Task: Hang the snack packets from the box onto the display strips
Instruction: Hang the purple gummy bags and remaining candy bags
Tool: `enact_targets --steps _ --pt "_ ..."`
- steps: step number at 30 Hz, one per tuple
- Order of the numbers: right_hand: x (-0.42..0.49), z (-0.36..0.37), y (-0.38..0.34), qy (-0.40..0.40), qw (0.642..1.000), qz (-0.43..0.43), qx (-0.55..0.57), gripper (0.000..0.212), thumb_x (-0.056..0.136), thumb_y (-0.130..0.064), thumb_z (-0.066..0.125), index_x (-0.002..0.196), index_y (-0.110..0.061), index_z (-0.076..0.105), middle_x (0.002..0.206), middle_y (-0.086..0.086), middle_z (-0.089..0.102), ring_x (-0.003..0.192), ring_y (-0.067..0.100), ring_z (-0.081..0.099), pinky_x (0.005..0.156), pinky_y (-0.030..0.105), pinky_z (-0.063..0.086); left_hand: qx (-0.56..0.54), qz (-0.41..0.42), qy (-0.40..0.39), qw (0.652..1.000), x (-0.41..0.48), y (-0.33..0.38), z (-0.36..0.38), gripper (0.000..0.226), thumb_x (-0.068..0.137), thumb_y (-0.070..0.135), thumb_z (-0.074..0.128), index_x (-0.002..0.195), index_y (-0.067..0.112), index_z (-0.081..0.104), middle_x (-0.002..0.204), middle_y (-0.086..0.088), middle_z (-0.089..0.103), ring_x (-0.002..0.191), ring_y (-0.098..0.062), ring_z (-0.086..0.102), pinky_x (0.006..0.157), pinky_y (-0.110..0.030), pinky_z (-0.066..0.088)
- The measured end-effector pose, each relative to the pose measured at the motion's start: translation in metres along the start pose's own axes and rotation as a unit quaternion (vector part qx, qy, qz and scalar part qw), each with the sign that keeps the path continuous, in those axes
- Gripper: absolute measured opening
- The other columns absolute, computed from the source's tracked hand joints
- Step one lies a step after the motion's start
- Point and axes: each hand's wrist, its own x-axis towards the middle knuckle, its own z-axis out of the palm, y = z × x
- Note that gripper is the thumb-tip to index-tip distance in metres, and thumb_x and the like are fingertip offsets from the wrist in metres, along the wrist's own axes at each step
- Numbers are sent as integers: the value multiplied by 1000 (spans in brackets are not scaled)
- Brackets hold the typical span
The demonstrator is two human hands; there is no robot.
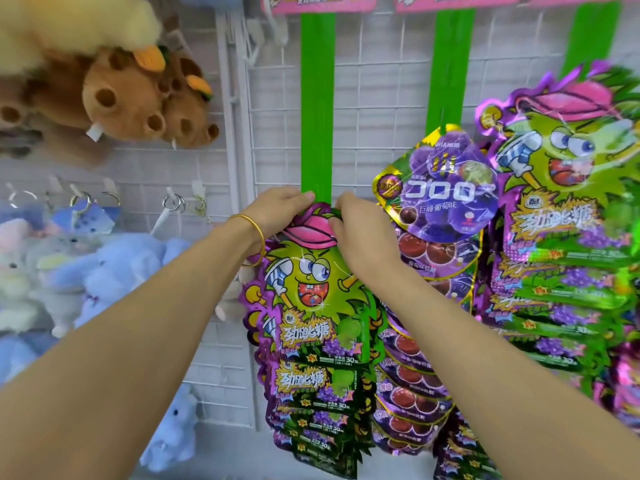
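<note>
Brown plush toys [131, 105] hang at my far left, with blue ones [104, 271] below them. My left hand [277, 209], a gold bangle [254, 233] on its wrist, pinches the top left edge of the packet [311, 282]. Its fingers [304, 196] curl over that edge and touch the left strip [317, 116]. The packet's pink-capped top sits between my two hands, against the lower part of the strip. The rest of it hangs over a stack of like packets [311, 386]. My right hand [360, 233] grips the top right corner, thumb on the front of the cap, the other fingers hidden behind. Further right, a purple grape packet [440, 192] hangs on the middle strip [450, 64], and more green packets [561, 174] crowd the right strip [592, 36].
</note>
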Motion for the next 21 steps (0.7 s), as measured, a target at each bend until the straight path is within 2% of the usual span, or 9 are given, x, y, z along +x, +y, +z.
enact_targets --steps 3,7,10,13,16,17,19,21 --pt "-1 2 0 -3 1000 -1 -7 10 92 -11 49 100 -6 53 97 18 64 90 38 60 65 37 41 5 -7 8 1000 -4 2 2 30 93 34 49 83 9 60 80 -12 52 68 -18 47 59 -24 37" --pt "-4 4 2 -20 1000 -1 2 11 92 -12 49 100 -5 53 97 19 64 90 39 59 63 35 36 26 -19 19 999 -8 0 3 39 93 38 46 61 15 47 65 -3 42 58 -13 38 53 -20 33" --pt "-8 6 1 -43 999 1 12 16 93 -15 50 102 -3 54 98 21 64 92 40 58 65 37 39 31 -10 35 999 -9 -7 2 41 94 35 45 59 14 44 63 -3 40 57 -12 35 46 -11 29" --pt "-18 9 5 -67 998 16 15 20 93 -18 51 105 -2 53 100 21 64 94 40 58 69 39 42 39 4 39 998 -15 -16 8 36 95 32 45 64 13 51 64 0 47 62 -13 41 56 -17 34" --pt "-24 8 6 -85 996 29 13 24 94 -21 51 109 -3 53 105 19 62 99 39 58 74 41 46 -2 16 59 998 -26 -27 15 18 92 23 51 102 11 59 87 1 58 76 -6 52 66 -7 42" --pt "-25 7 5 -87 996 27 7 25 94 -22 50 111 -4 53 109 17 61 101 38 57 76 40 45 -14 24 74 997 -28 -33 16 22 91 19 54 112 11 56 96 0 59 84 -6 54 74 -9 44" --pt "-26 0 2 -80 997 16 -16 26 95 -21 49 117 -6 51 115 14 56 106 35 55 79 39 44 10 76 140 987 -35 -44 14 31 87 16 58 117 15 53 110 -1 58 98 -10 53 91 -23 44" --pt "-36 -7 3 -12 998 -20 -63 26 91 -14 53 116 -7 52 113 13 54 104 34 54 78 38 45 57 139 220 964 -51 -51 15 36 82 16 59 117 18 52 113 2 54 103 -12 51 94 -31 41"
